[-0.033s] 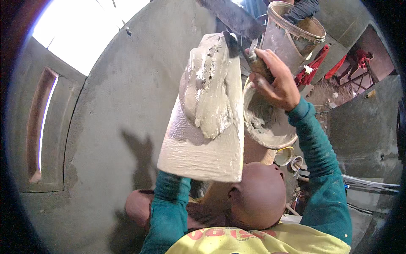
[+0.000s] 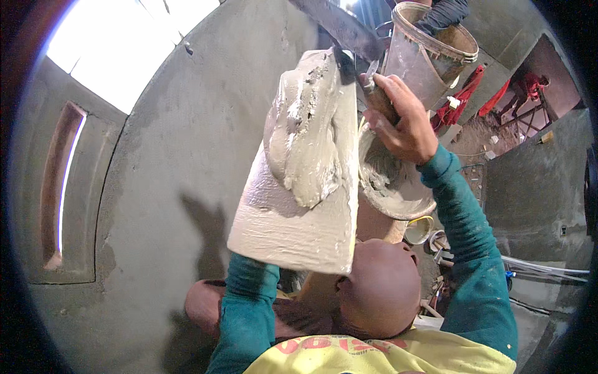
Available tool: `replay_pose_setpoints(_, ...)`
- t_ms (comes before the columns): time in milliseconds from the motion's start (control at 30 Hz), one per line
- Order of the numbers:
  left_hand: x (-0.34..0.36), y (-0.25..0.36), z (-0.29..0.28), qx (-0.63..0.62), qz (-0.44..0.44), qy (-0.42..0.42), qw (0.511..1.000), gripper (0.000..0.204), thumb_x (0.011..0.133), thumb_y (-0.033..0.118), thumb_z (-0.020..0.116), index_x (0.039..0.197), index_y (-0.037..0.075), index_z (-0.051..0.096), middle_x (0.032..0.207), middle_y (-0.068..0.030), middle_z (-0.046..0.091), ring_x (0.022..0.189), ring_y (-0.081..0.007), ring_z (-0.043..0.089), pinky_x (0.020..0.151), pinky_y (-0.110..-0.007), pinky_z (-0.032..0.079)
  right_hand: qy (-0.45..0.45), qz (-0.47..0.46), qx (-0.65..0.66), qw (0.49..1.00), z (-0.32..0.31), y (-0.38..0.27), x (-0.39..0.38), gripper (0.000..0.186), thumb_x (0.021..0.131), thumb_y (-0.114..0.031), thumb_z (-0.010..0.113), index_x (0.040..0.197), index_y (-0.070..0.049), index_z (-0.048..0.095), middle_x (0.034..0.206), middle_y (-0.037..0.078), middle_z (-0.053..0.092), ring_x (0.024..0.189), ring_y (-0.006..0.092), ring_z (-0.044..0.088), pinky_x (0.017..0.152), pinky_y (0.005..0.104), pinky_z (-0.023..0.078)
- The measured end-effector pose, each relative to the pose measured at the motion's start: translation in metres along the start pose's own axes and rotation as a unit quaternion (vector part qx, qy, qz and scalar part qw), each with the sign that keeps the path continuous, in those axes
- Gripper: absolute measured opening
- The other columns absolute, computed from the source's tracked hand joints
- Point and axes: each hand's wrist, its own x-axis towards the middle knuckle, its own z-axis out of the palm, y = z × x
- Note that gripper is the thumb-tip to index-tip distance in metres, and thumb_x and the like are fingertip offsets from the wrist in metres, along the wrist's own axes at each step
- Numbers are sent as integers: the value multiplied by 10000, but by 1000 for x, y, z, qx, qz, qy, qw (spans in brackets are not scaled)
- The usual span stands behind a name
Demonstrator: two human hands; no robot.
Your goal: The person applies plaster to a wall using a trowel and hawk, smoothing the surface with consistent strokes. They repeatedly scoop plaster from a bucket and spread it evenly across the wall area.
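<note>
A long, pale plasterer's hawk (image 2: 293,240) stretches away in front of me, with a thick heap of wet grey plaster (image 2: 305,137) on its far half. My left sleeve runs under its near end. My left hand is hidden beneath, where it bears the hawk. Right of the far end, my right hand (image 2: 408,121) is closed around the wooden handle of a trowel (image 2: 381,100). Dark metal shows by the hawk's far edge, but most of the blade cannot be made out. Below my right hand, a round bucket (image 2: 405,209) has plaster smeared inside it.
A grey rendered wall (image 2: 162,156) with a narrow slot opening fills the left. Beneath my arms is a co-worker's bare head (image 2: 380,287). A tall dirty bucket (image 2: 423,62) stands far ahead, near another person's dark sleeve (image 2: 445,15). Small pots (image 2: 418,230) and cables lie right.
The hawk's near end has shifted slightly left and toward me. My right hand has moved a little left with the trowel.
</note>
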Motion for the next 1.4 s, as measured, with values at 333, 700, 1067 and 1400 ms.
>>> replay_pose_setpoints(333, -59, 21, -39, 101, -52, 124, 986, 506, 1015, 250, 548, 1457, 81, 367, 1405, -118, 517, 1251, -280, 555, 1044, -430, 498, 133, 52, -42, 989, 16, -12, -44, 571, 835, -30, 713, 1358, -5, 487, 1145, 216, 541, 993, 384, 608, 827, 427, 530)
replay_pose_setpoints(700, -100, 31, -64, 126, -65, 198, 970, 507, 1017, 259, 543, 1459, 84, 368, 1408, -116, 514, 1255, -277, 553, 1047, -431, 495, 104, 149, -56, 982, -1, -23, -141, 518, 800, -11, 726, 1291, -12, 560, 1130, 200, 548, 988, 365, 605, 824, 401, 528)
replay_pose_setpoints(1067, -25, 52, 4, 182, -5, 97, 979, 507, 1018, 268, 538, 1461, 87, 368, 1411, -114, 511, 1260, -273, 551, 1050, -432, 493, -45, 304, 476, 824, -103, -31, -63, 564, 911, -455, 583, 1190, 34, 555, 916, 120, 597, 660, 161, 577, 556, 295, 506)
replay_pose_setpoints(1400, 33, 85, 48, 210, 64, 72, 973, 508, 1020, 277, 533, 1462, 89, 368, 1414, -112, 509, 1264, -269, 549, 1053, -433, 490, -281, 360, 419, 785, -118, -12, -60, 525, 934, -465, 624, 983, 57, 657, 624, 36, 570, 441, 120, 533, 396, 281, 443)
